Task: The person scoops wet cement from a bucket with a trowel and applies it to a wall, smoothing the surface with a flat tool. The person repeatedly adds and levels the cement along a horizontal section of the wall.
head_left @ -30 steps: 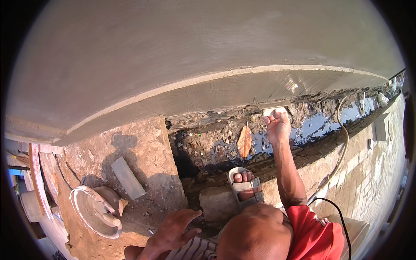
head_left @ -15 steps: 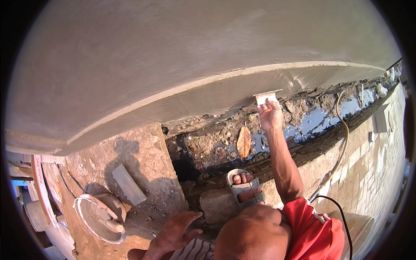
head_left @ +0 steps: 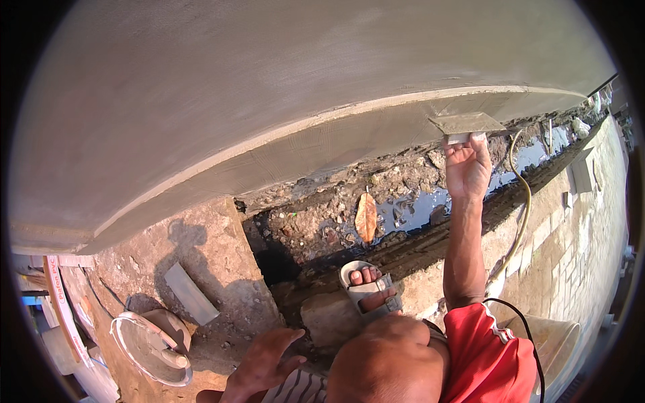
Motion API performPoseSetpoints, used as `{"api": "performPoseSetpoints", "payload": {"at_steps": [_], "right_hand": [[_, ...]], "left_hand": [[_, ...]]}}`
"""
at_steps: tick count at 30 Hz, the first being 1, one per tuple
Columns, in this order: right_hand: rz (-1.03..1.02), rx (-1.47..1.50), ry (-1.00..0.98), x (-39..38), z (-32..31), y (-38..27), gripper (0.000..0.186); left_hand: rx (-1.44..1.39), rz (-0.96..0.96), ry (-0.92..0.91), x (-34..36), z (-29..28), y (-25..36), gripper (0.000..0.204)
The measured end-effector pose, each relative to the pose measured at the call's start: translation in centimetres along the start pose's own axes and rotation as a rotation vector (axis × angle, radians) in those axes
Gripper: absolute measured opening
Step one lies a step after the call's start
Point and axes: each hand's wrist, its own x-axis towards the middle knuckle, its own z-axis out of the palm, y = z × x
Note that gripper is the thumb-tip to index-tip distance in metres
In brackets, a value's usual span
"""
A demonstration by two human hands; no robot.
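Head view: the right hand (head_left: 468, 168) is raised at full reach, fingers closed around the handle of a flat plastering trowel (head_left: 466, 123), whose blade lies flat against the lower band of the grey plastered wall (head_left: 282, 87), just under the raised ledge line and toward the wall's right end. The left hand (head_left: 265, 359) rests low near the bottom edge with fingers spread, holding nothing, on what appears to be the person's knee. A sandalled foot (head_left: 369, 289) is planted on a block at the edge of the trench (head_left: 403, 208), where dark water and rubble lie along the wall's foot. A mortar pan (head_left: 151, 339) and a loose flat slab (head_left: 191, 293) sit on the bare ground at lower left — well apart from the working hand. A yellowish hose (head_left: 521, 221) runs along the brick paving at right.

Judgement: smoothing of the lower wall band is in hand. The next stroke calls for even pressure with the blade kept flat — and steady footing at the trench edge.
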Motion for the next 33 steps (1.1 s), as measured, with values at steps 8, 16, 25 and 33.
{"api": "performPoseSetpoints", "payload": {"at_steps": [8,16,25,33], "right_hand": [[0.427,-0.013,0.340,1.1,-15.5,11.5,0.009],[0.282,-0.017,0.260,3.0,-7.7,8.3,0.014],[-0.108,0.109,-0.097,3.5,4.6,-4.5,0.025],[0.183,0.052,0.237,5.8,-15.6,1.0,0.019]], "left_hand": [[-0.045,0.033,0.003,1.3,0.3,-0.5,0.050],[-0.031,0.026,-0.003,1.6,0.0,-0.6,0.049],[-0.031,0.016,-0.027,2.3,0.1,-1.0,0.052],[-0.008,-0.006,-0.041,2.6,0.2,-0.6,0.052]]}}
